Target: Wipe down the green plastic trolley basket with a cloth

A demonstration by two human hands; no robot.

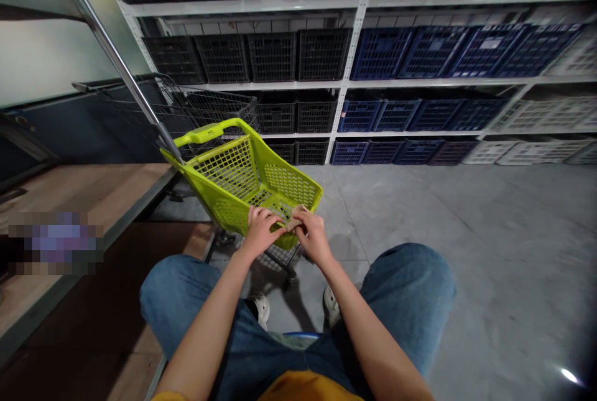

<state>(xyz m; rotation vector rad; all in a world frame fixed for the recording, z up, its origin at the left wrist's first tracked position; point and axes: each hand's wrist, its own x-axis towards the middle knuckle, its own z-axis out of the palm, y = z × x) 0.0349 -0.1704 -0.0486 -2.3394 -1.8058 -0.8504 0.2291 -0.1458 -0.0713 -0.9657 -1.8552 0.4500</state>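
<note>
A lime-green plastic shopping cart (219, 186) stands in front of my knees. My left hand (262, 230) curls its fingers over the near rim of the basket, its thumb pointing toward a small beige cloth (298, 210). That cloth lies bunched at the cart's near corner, pinched in my right hand (314, 236). The two hands are close together, thumbs almost meeting at the cloth. My right fingertips are partly hidden by the cloth and rim.
A wooden bench (116, 184) with a metal edge runs along the left, bearing a blurred-out item (63, 239). A chrome pole (112, 53) rises beside the cart. Behind are a black wire cart (209, 106) and white shelving (347, 84) with black, blue and white crates. Grey floor (410, 208) lies right.
</note>
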